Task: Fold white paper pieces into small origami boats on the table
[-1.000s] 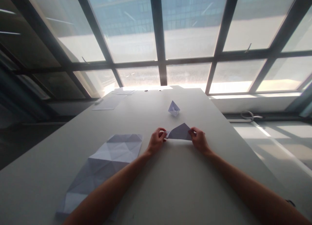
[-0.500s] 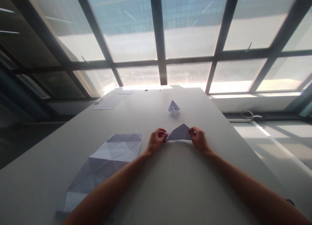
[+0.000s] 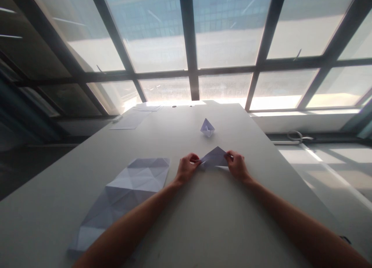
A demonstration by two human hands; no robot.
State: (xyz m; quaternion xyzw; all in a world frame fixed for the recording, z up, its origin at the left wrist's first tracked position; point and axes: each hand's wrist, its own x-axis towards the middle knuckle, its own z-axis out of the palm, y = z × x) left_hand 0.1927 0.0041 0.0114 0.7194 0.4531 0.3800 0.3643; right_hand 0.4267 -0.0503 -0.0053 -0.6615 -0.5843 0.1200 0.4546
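Observation:
A folded sheet of white paper (image 3: 216, 157), peaked at the top, is held between my two hands just above the table. My left hand (image 3: 187, 167) pinches its left corner between thumb and fingers. At the right corner, my right hand (image 3: 236, 164) grips the paper the same way. Beyond them stands a small folded paper boat (image 3: 207, 128) on the table. To the left of my left forearm lies a larger creased sheet of paper (image 3: 130, 186), partly covered by that arm.
The white table (image 3: 215, 229) runs away from me toward large windows (image 3: 223, 31). Flat sheets of paper (image 3: 129, 121) lie at its far left. A coiled cable (image 3: 296, 136) sits beyond the table's right edge.
The left end of the folded paper has shifted in my left fingers, and its lower edge now looks bent there. My right hand keeps its grip, almost unmoved.

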